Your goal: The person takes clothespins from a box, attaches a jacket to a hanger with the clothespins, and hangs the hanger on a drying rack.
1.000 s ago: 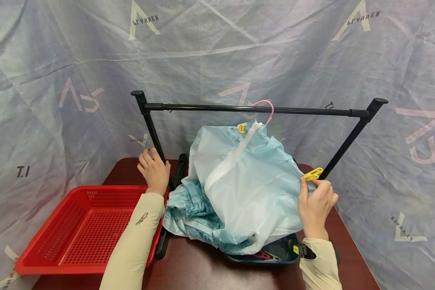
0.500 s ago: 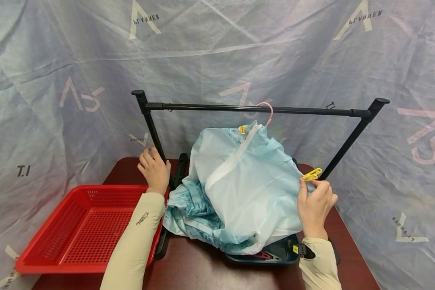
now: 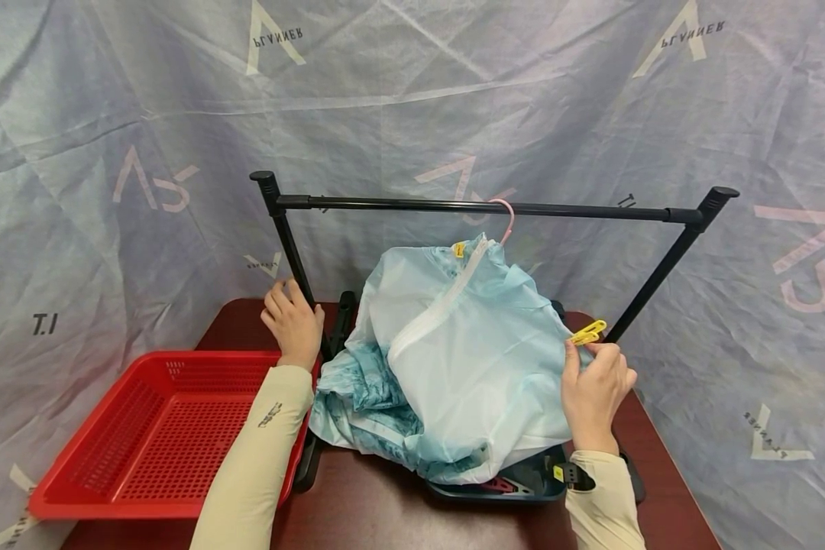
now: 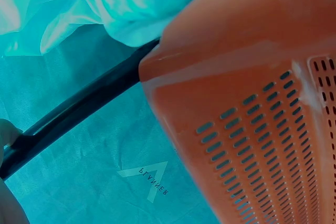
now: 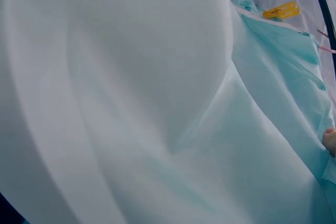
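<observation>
A light blue zip jacket (image 3: 484,367) hangs from a pink hanger (image 3: 510,218) hooked over the black rack's crossbar (image 3: 399,204). My right hand (image 3: 594,393) pinches the jacket's right edge between thumb and fingers, just below a yellow clothespin (image 3: 589,332). In the right wrist view, a fingertip (image 5: 329,140) presses into the cloth. Another yellow clothespin (image 3: 459,250) sits at the collar. My left hand (image 3: 294,325) grips the rack's left post (image 3: 290,244); the left wrist view shows thumb and finger either side of the post (image 4: 89,95).
A red perforated basket (image 3: 172,435) stands at the left of the brown table (image 3: 357,504), beneath my left forearm. Under the jacket is a dark tray (image 3: 495,493) with pink and dark items, partly hidden. A black rack foot (image 3: 307,462) lies beside the basket. Grey printed fabric hangs behind.
My right hand has shifted slightly left with the jacket edge and clothespin. The hanger hook has slid a little left on the crossbar, and the collar sits slightly lower. My left hand stays put.
</observation>
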A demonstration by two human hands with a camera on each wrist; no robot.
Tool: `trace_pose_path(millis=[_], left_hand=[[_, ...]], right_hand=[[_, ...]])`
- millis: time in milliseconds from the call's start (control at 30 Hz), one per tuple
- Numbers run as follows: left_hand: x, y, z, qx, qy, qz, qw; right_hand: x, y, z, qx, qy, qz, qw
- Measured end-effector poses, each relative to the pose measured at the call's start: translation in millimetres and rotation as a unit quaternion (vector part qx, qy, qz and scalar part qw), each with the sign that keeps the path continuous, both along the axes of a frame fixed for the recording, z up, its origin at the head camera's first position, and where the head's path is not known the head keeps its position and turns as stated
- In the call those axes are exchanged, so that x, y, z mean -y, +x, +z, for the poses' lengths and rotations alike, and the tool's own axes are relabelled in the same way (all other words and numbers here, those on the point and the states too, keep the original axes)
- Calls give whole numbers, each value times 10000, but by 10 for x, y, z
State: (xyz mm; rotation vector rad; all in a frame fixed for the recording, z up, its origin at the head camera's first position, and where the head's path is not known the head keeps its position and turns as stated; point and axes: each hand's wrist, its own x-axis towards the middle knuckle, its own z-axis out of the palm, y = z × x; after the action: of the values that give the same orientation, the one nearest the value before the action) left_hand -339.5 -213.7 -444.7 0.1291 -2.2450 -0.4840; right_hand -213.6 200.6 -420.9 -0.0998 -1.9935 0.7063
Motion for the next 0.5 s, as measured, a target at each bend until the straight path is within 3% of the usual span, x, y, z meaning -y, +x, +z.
trace_pose_path(millis=[500], left_hand=[[-2, 7, -6, -38, -56, 35, 10000]], right_hand=[[-2, 3, 1, 97, 81, 51, 9999]])
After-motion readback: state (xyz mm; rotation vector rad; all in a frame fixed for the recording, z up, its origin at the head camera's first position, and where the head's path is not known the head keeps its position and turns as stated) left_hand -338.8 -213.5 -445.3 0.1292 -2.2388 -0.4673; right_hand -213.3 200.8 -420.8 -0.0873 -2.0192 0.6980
